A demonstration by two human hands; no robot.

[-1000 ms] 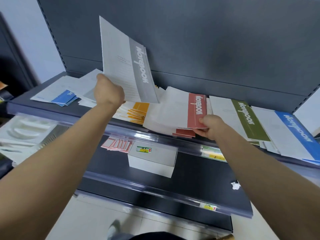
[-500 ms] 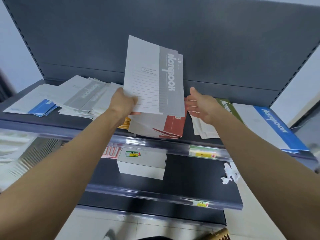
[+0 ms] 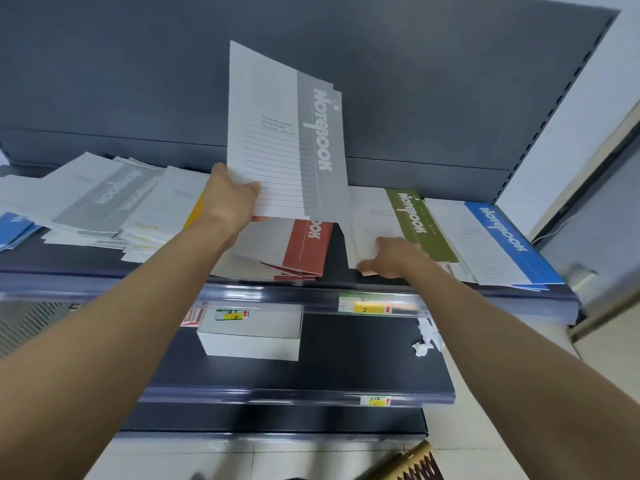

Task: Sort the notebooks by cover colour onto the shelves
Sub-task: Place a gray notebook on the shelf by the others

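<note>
My left hand (image 3: pixel 232 199) grips the lower left corner of a few grey-striped notebooks (image 3: pixel 284 133) and holds them upright above the top shelf (image 3: pixel 104 282). Below them lies a fanned pile of red-striped notebooks (image 3: pixel 304 247). My right hand (image 3: pixel 394 258) pinches the near left corner of the green-striped notebook pile (image 3: pixel 419 226), thumb on top. Blue-striped notebooks (image 3: pixel 502 237) lie at the right end. A loose grey-striped pile (image 3: pixel 104 199) and yellow-striped notebooks (image 3: pixel 162 230) lie to the left, with more blue ones (image 3: pixel 14 230) at the far left.
On the lower shelf (image 3: pixel 346 368) stand a white box (image 3: pixel 252 337), some pink-edged items (image 3: pixel 192 317) and crumpled paper (image 3: pixel 427 341). Price labels (image 3: pixel 367 306) sit in the clear rail. The dark back panel (image 3: pixel 415 81) rises behind the notebooks.
My right hand has dropped from beside the raised grey notebooks onto the corner of the green pile. The grey notebooks stay lifted in my left hand.
</note>
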